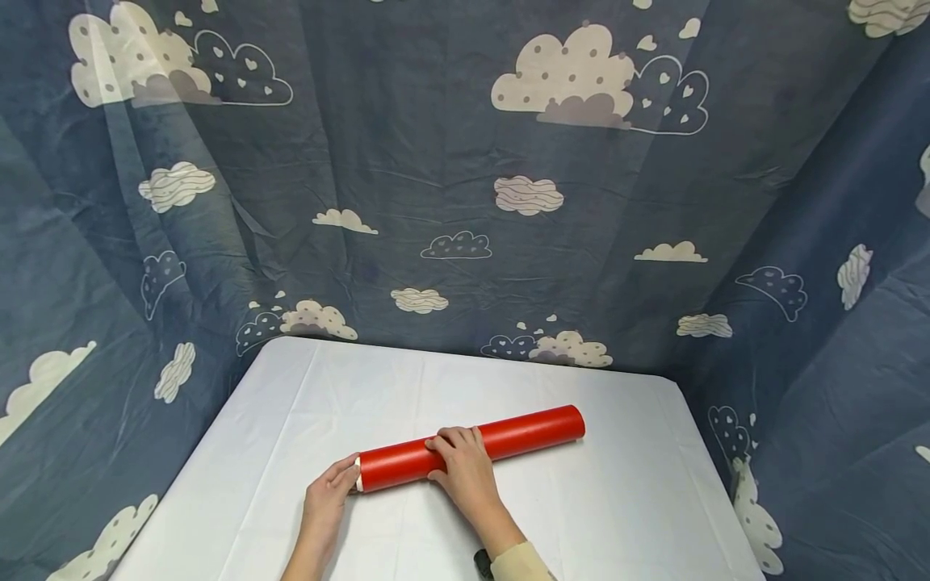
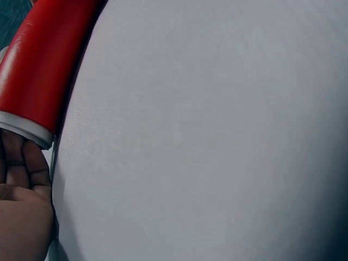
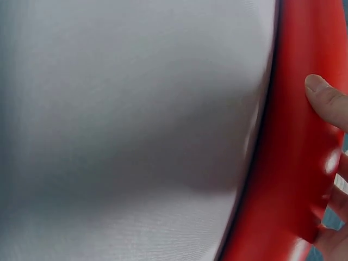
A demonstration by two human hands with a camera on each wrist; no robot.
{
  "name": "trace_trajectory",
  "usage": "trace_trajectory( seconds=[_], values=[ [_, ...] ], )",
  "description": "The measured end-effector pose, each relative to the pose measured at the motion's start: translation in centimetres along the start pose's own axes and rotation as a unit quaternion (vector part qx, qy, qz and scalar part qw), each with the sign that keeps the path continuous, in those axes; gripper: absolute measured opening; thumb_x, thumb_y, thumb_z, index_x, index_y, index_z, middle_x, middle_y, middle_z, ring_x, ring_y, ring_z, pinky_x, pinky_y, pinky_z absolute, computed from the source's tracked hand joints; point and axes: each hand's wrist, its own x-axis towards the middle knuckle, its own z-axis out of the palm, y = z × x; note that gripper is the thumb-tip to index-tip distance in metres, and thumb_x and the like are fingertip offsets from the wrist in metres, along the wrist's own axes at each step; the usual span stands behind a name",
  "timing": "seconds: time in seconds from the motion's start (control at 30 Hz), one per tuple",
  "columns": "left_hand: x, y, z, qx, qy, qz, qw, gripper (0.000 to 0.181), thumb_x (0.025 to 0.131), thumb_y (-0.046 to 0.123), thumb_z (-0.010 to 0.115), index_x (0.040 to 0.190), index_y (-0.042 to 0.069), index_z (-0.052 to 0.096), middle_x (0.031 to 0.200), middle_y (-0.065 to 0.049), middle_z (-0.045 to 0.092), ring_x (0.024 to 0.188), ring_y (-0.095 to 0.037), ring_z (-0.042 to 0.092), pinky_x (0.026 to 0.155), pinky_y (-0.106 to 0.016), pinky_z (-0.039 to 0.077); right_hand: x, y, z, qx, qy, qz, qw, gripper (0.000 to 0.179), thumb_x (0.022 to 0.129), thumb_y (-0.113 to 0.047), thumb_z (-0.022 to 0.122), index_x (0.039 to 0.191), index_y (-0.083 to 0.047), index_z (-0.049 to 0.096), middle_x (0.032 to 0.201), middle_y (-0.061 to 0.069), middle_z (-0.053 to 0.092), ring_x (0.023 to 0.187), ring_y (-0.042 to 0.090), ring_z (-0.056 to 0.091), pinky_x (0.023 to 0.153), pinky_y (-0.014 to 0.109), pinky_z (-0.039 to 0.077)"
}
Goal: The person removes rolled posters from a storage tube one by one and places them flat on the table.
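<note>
A long red roll with a smooth, glossy surface lies slantwise on the white table, its right end farther back. At its left end a white rim shows. My left hand holds that end, with fingers at the rim, partly hidden by the roll. My right hand grips the roll near its middle from above. In the right wrist view its thumb presses on the red surface and the other fingers reach over the far side, beside what looks like a raised edge.
The white-covered table has rounded far corners. Dark blue cloth with cloud prints hangs behind it and along both sides. A small black object shows by the right sleeve.
</note>
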Motion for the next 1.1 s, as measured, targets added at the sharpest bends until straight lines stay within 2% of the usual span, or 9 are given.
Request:
trace_trajectory(
  seconds=[0.07, 0.13, 0.2, 0.27, 0.53, 0.8, 1.1],
  values=[
    [-0.01, -0.05, 0.16, 0.005, 0.011, -0.001, 0.9999, 0.048, 0.102, 0.04, 0.071, 0.14, 0.009, 0.069, 0.143, -0.011, 0.069, 0.128, -0.007, 0.065, 0.108, -0.021, 0.05, -0.05, 0.0, 0.02, -0.004, -0.002, 0.002, 1.0, 0.046, 0.077, -0.031, 0.096, 0.118, -0.026, 0.076, 0.125, -0.001, 0.071, 0.122, 0.023, 0.063, 0.119, 0.057, 0.046],
    [-0.04, -0.04, 0.25, 0.007, 0.021, -0.003, 0.9998, 0.044, 0.103, 0.036, 0.071, 0.137, 0.008, 0.07, 0.14, -0.011, 0.071, 0.126, -0.008, 0.067, 0.106, -0.021, 0.051, -0.13, -0.03, 0.08, -0.006, -0.003, 0.003, 1.0, 0.046, 0.077, -0.031, 0.096, 0.119, -0.027, 0.076, 0.126, -0.002, 0.071, 0.123, 0.022, 0.063, 0.119, 0.057, 0.046],
    [-0.07, -0.02, 0.24, 0.005, 0.026, -0.002, 0.9997, 0.042, 0.103, 0.035, 0.071, 0.134, 0.006, 0.071, 0.137, -0.011, 0.073, 0.112, 0.006, 0.067, 0.092, -0.008, 0.05, -0.21, -0.07, 0.11, -0.006, -0.002, 0.002, 1.0, 0.047, 0.076, -0.03, 0.096, 0.119, -0.027, 0.076, 0.126, -0.002, 0.071, 0.123, 0.022, 0.063, 0.119, 0.056, 0.046],
    [-0.08, 0.0, 0.27, 0.0, 0.028, -0.001, 0.9996, 0.042, 0.103, 0.033, 0.071, 0.134, 0.005, 0.071, 0.136, -0.012, 0.073, 0.103, 0.015, 0.062, 0.085, -0.003, 0.048, -0.22, -0.07, 0.07, -0.005, -0.001, 0.0, 1.0, 0.047, 0.076, -0.03, 0.096, 0.119, -0.027, 0.076, 0.125, -0.002, 0.072, 0.122, 0.022, 0.063, 0.119, 0.056, 0.047],
    [-0.12, 0.04, 0.56, -0.017, 0.031, 0.003, 0.9994, 0.043, 0.103, 0.033, 0.072, 0.133, 0.002, 0.071, 0.134, -0.012, 0.075, 0.102, 0.014, 0.063, 0.085, -0.004, 0.048, -0.09, 0.17, -0.23, 0.0, -0.011, 0.001, 0.9999, 0.047, 0.077, -0.031, 0.095, 0.121, -0.027, 0.077, 0.127, -0.002, 0.071, 0.124, 0.022, 0.063, 0.12, 0.057, 0.045],
    [0.0, -0.12, 0.82, -0.031, 0.031, 0.009, 0.999, 0.042, 0.102, 0.03, 0.073, 0.132, 0.0, 0.071, 0.131, -0.013, 0.076, 0.099, 0.015, 0.065, 0.085, -0.006, 0.05, -0.09, 0.5, -0.17, -0.001, 0.004, -0.012, 0.9999, 0.048, 0.075, -0.029, 0.097, 0.118, -0.026, 0.077, 0.124, -0.001, 0.072, 0.121, 0.023, 0.064, 0.117, 0.058, 0.048],
    [-0.22, -0.09, 0.73, -0.044, 0.03, 0.015, 0.9985, 0.044, 0.102, 0.03, 0.074, 0.133, -0.001, 0.069, 0.132, -0.013, 0.075, 0.099, 0.014, 0.066, 0.086, -0.007, 0.052, 0.14, 0.88, -0.23, 0.007, -0.006, -0.014, 0.9999, 0.049, 0.075, -0.03, 0.097, 0.121, -0.026, 0.077, 0.124, -0.001, 0.072, 0.122, 0.023, 0.064, 0.119, 0.059, 0.046]
  ],
)
